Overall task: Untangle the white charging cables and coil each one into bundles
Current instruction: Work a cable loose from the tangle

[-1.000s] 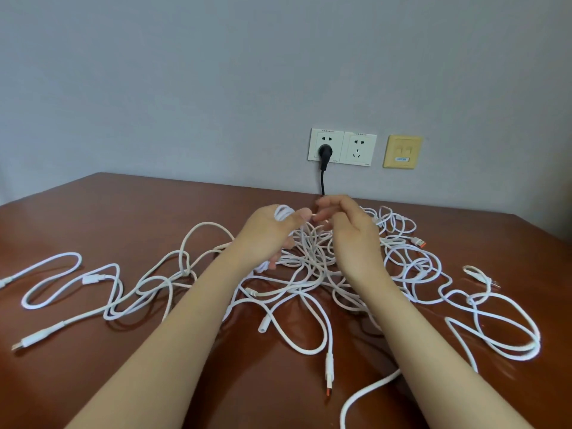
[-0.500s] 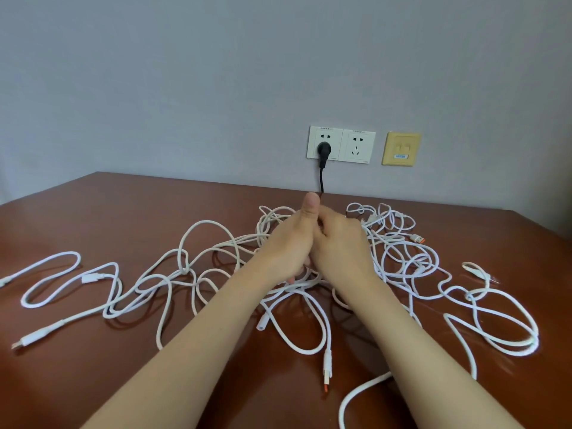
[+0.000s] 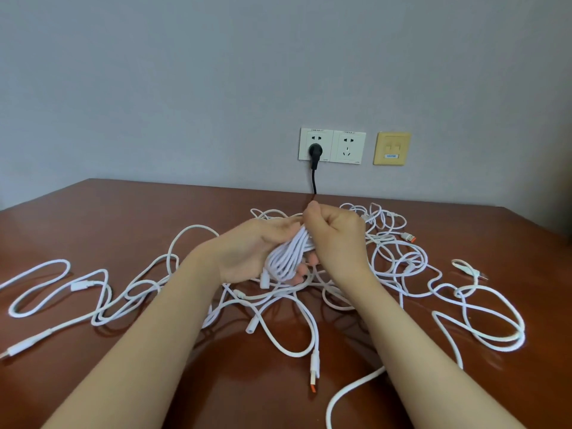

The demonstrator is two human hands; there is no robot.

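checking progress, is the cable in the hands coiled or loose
Coiled: cable bundle in parallel loops, gripped by left hand and right hand.

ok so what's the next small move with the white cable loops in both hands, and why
Likely wrap the free end round the bundle of white cable loops to secure it: the left hand cradles the loops, the right hand grips their top, and a white connector end hangs below.

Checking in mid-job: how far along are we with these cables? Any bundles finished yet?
No finished bundle lies on the table. One is in hand: the left hand holds a bunch of white loops while the right hand pinches its top. Left to do: the tangle of cables spread across the table, including the loose end with the orange-tipped plug near the front.
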